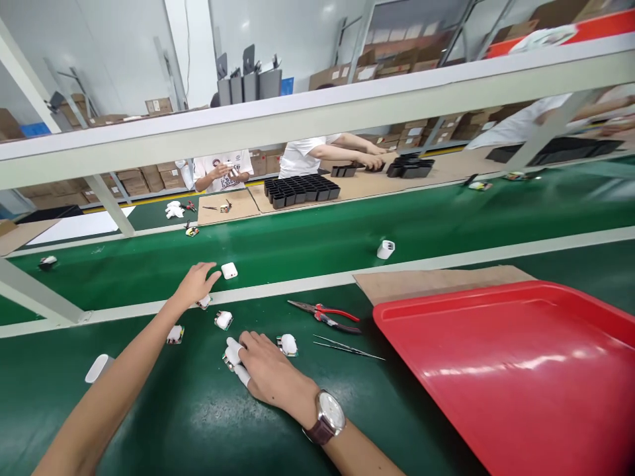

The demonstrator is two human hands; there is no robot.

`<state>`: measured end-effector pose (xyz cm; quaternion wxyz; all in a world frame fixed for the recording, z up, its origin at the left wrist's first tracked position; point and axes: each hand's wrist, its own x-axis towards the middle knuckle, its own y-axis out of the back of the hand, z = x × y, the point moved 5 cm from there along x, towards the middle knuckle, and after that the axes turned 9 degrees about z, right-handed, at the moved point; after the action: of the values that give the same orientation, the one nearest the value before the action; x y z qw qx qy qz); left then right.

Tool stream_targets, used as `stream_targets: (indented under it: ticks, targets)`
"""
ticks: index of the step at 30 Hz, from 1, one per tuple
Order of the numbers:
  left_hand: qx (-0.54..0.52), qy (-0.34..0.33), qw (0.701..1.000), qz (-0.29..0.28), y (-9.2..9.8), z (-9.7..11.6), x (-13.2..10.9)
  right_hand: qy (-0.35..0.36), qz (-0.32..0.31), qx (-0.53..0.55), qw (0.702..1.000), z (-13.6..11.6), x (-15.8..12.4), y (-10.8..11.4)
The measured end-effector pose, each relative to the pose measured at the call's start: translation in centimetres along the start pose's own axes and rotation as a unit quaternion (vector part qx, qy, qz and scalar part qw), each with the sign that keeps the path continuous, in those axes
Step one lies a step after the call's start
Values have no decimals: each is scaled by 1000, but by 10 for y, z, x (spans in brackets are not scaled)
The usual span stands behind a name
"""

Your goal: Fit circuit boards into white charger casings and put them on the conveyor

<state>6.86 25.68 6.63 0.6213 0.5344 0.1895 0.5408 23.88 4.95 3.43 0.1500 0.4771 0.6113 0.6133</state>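
My left hand [197, 285] stretches over the edge of the green conveyor belt, fingers apart and holding nothing. Just beyond its fingertips a small white square casing [229, 270] lies on the belt. My right hand [272, 371] wears white finger cots and a wristwatch; its thumb and fingers close around a small circuit board [228, 361] on the green table. More boards with white blocks, such as one circuit board [288, 344] to the right and another [223, 320] between the hands, lie nearby. Under my left wrist, another board [204, 302] is partly hidden.
Red-handled pliers [325, 315] and tweezers [348, 347] lie right of my right hand. A large red tray [526, 370] covers the right side. White casings [385, 249] [99, 368] stand on the belt and table. Across the belt, co-workers handle parts beside black trays [301, 190].
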Motion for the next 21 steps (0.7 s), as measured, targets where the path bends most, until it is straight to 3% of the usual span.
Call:
stream_targets:
  ticks: [3, 5, 10, 13, 15, 18, 21]
  targets:
    - [-11, 2, 1000, 10, -27, 15, 34, 6, -2, 2, 1000, 1, 1, 1]
    - [-19, -8, 1000, 9, -45, 27, 41, 14, -4, 4, 1000, 1, 1, 1]
    - [-38, -97, 995, -4, -64, 62, 17, 30, -15, 10, 999, 1, 2, -3]
    - [-38, -135, 990, -20, -57, 74, 3, 30, -21, 12, 999, 1, 2, -3]
    - [-21, -128, 991, -15, -44, 68, 0, 29, -24, 13, 999, 1, 2, -2]
    - [26, -77, 997, -4, -17, 37, -6, 31, -31, 13, 999, -2, 2, 1]
    - [61, -36, 997, -32, 2, 5, -25, 33, -37, 11, 999, -4, 3, 2]
